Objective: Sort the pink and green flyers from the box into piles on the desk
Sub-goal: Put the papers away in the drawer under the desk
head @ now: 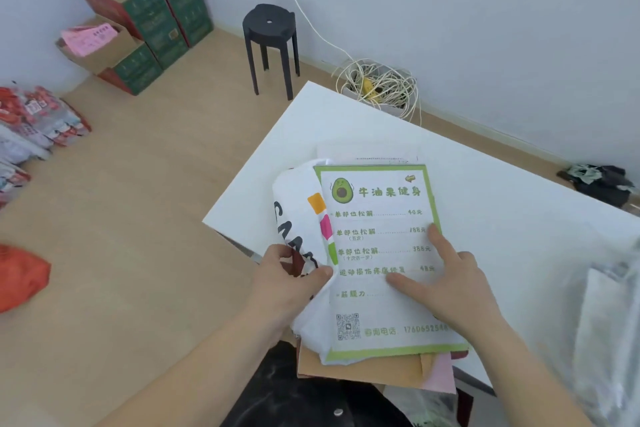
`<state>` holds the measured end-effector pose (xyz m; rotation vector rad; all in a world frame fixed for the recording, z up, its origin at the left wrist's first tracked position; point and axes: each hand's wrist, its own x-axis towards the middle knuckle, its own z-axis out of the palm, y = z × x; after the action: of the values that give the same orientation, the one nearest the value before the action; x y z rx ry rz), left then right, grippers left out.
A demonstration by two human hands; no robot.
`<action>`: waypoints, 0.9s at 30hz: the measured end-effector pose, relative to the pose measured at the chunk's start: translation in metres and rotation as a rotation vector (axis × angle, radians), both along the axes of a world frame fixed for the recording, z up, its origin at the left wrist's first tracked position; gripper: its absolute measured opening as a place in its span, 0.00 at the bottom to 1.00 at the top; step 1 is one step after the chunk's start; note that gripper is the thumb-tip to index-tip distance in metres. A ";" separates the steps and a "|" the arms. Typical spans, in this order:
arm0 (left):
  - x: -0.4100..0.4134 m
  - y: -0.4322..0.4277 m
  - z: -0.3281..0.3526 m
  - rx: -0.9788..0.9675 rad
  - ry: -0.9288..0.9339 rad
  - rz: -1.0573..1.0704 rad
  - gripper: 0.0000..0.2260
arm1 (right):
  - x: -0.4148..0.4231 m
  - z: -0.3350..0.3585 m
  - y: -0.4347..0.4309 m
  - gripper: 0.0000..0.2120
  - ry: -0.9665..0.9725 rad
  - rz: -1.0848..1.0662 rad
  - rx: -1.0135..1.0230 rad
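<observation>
Centre to lower centre of the frame: the green flyer point(377, 229) is lying on top of a loose bundle at the near edge of the desk point(485, 191). The right hand point(450, 288) is pressing on it with fingers spread and straight, while the left hand point(287, 284) is pinching the curling white printed sheet point(298, 198) beside it. Judged light, limp and slick, the flyer is probably calling for sliding by a free edge, then pinching a corner.

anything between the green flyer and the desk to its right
Nothing visible: the right hand rests on the green flyer, and the white desk right of it is bare. The left hand grips a white bag.
</observation>
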<state>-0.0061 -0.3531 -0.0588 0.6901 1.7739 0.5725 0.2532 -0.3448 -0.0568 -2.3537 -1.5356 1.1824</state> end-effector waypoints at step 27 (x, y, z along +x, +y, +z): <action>-0.273 -0.202 -0.056 -0.121 -0.127 -0.300 0.36 | -0.254 -0.088 -0.292 0.50 0.459 -0.345 0.046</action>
<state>-0.2786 -0.5549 -0.1148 0.7992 1.5373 0.2958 -0.0008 -0.6373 -0.1447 -2.0130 -0.9560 1.4406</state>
